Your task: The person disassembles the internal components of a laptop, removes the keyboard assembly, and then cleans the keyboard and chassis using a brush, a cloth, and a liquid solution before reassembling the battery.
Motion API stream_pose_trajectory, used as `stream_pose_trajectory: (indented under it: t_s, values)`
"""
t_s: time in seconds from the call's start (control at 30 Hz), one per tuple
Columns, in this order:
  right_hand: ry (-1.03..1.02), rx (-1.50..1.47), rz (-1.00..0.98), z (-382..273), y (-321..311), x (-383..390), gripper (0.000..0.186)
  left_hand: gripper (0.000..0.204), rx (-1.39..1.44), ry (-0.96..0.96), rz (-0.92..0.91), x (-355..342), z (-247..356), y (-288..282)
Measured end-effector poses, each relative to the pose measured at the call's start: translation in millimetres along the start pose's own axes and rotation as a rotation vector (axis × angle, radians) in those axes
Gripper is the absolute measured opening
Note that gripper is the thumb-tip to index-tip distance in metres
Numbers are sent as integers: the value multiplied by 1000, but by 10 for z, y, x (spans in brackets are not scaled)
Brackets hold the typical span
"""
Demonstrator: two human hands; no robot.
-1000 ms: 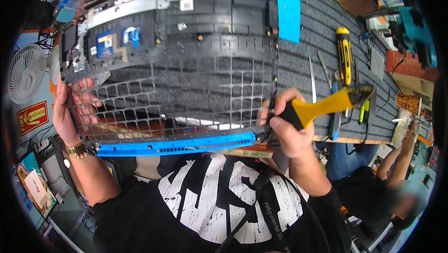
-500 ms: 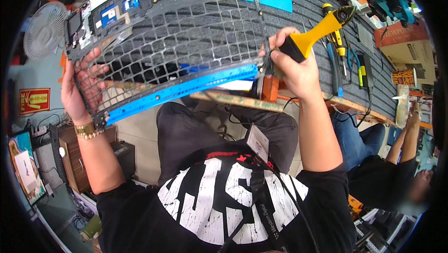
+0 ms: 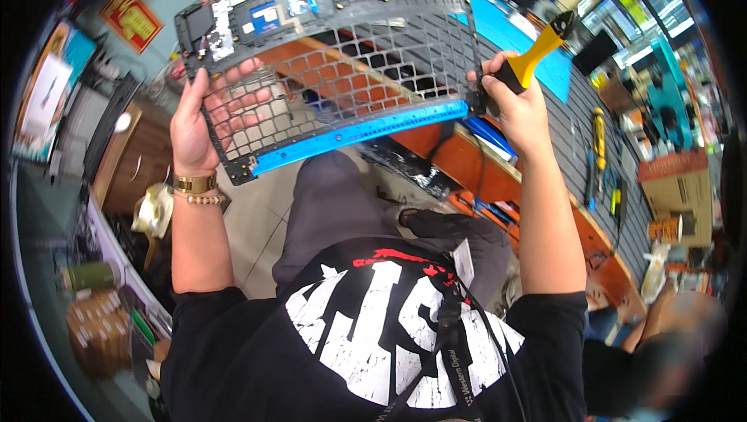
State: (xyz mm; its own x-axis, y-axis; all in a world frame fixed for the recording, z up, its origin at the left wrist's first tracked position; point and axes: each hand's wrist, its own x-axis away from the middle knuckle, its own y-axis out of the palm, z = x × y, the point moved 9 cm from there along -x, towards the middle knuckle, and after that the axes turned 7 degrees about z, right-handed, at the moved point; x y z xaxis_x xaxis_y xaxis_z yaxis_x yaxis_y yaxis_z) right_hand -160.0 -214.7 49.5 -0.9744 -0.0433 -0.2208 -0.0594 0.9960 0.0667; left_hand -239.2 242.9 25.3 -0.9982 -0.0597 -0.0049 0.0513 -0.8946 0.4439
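Observation:
I hold a black laptop top-case frame [image 3: 389,6] up in the air; it has an open grid of key openings and a blue strip [image 3: 358,130] along its lower edge. My left hand [image 3: 196,119] grips its left side, fingers showing through the grid. My right hand [image 3: 517,111] grips the right edge together with a yellow-handled brush [image 3: 538,55], whose black part sits against my fingers and whose handle points up to the upper right.
A workbench [image 3: 580,134] with a blue mat [image 3: 548,64] and hand tools [image 3: 599,142] runs along the right. A cardboard box [image 3: 673,200] and a blurred co-worker [image 3: 654,352] are at far right. A wooden cabinet [image 3: 124,165] stands left, above a tiled floor [image 3: 257,243].
The view has swung away from the bench, which now sits farther right. The frame and both hands are now over the gap between bench and cabinet, with more floor showing.

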Motion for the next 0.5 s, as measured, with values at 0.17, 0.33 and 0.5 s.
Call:
stream_pose_trajectory:
  t_s: [0.17,0.33,0.5]
  values:
    - [-16,125,-80,103,733,-118,23,72,1,47,62,486,174,-446]
    - [-97,130,-225,184,1254,-190,17,82,16,-6,132,846,313,-864]
    - [-128,154,-320,174,1537,-69,12,73,-73,20,302,1162,437,-1239]
